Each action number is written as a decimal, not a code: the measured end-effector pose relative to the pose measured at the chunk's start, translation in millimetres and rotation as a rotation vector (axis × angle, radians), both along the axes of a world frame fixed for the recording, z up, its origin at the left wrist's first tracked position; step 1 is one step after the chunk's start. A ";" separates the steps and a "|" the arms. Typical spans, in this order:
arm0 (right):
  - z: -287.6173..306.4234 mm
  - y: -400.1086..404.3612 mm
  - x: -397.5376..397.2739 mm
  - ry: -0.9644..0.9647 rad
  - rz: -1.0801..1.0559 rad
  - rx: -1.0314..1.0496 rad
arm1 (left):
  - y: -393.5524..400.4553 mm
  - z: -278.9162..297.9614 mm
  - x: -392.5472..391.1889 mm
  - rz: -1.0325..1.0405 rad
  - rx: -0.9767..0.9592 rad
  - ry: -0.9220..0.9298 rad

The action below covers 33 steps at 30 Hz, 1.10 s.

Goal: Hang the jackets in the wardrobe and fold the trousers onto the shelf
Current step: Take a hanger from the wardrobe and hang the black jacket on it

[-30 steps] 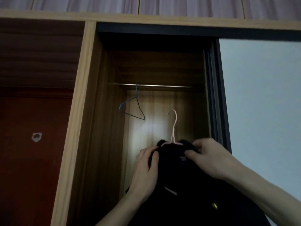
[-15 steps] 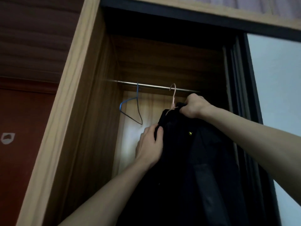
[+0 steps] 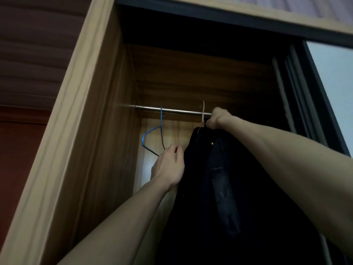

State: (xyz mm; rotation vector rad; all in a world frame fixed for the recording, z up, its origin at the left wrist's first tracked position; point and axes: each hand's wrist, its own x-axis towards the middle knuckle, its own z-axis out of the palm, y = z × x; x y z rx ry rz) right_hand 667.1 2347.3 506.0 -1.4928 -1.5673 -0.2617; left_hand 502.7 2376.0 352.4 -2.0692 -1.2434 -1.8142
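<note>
At the far left a dark wooden wall gives way to the pale upright frame (image 3: 76, 131) of the wardrobe, whose inner side panel is darker wood. A metal rail (image 3: 168, 110) runs across the open bay. From it hangs a bare blue wire hanger (image 3: 152, 138), tilted. Just below and right of that, the left hand (image 3: 169, 167) has its fingers curled on the left edge of the jacket (image 3: 238, 188), pinching the cloth. The jacket is very dark, nearly black, hanging long and limp inside the bay below the rail; a small brass-coloured stud glints near its top and a dull bluish strip runs down its middle. Its top sits on a pale pink hanger (image 3: 203, 113), whose hook rises across the rail. The right hand (image 3: 217, 120) is clenched around the jacket's top at the hanger's neck, just under the rail. Further right stand dark sliding-door tracks and a pale door panel (image 3: 332, 88).
</note>
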 end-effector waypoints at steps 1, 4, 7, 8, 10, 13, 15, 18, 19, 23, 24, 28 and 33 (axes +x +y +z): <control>-2.4 6.7 -0.8 0.008 -0.002 -0.009 | 2.4 0.5 -2.2 0.002 -0.002 0.013; -15.6 23.5 -3.1 0.020 -0.013 -0.050 | 4.1 -3.0 -4.6 -0.016 -0.016 0.027; -27.8 26.9 -3.6 0.033 -0.007 -0.058 | 1.5 -10.9 0.8 -0.015 -0.042 0.062; -30.1 24.4 -2.4 0.037 -0.003 -0.056 | 0.1 -13.7 2.6 -0.013 -0.046 0.073; -33.0 17.2 1.7 0.018 -0.014 -0.058 | -0.8 -17.4 3.9 -0.012 -0.038 0.070; -39.9 4.1 8.1 -0.090 -0.083 -0.057 | -1.9 -22.6 3.2 -0.018 -0.032 0.034; -46.4 -6.3 11.4 -0.175 -0.126 -0.059 | -7.0 -28.1 3.8 -0.025 -0.043 0.025; -56.2 -24.4 16.7 -0.302 -0.155 -0.067 | -19.4 -37.8 6.1 -0.044 -0.043 0.012; -60.0 -30.1 17.9 -0.342 -0.151 -0.075 | -24.1 -40.2 7.6 -0.049 -0.044 0.010; -83.6 -47.3 21.2 -0.463 -0.137 -0.006 | -43.6 -50.5 14.9 -0.037 -0.028 0.021; -92.1 -49.8 22.5 -0.495 -0.150 0.051 | -50.0 -53.2 16.9 -0.032 -0.015 0.020; -132.0 -59.4 23.9 -0.518 -0.095 0.307 | -80.5 -68.5 22.5 0.003 0.022 0.022; -191.0 -85.4 18.8 -0.308 0.067 0.437 | -116.8 -98.9 13.3 0.119 0.030 0.018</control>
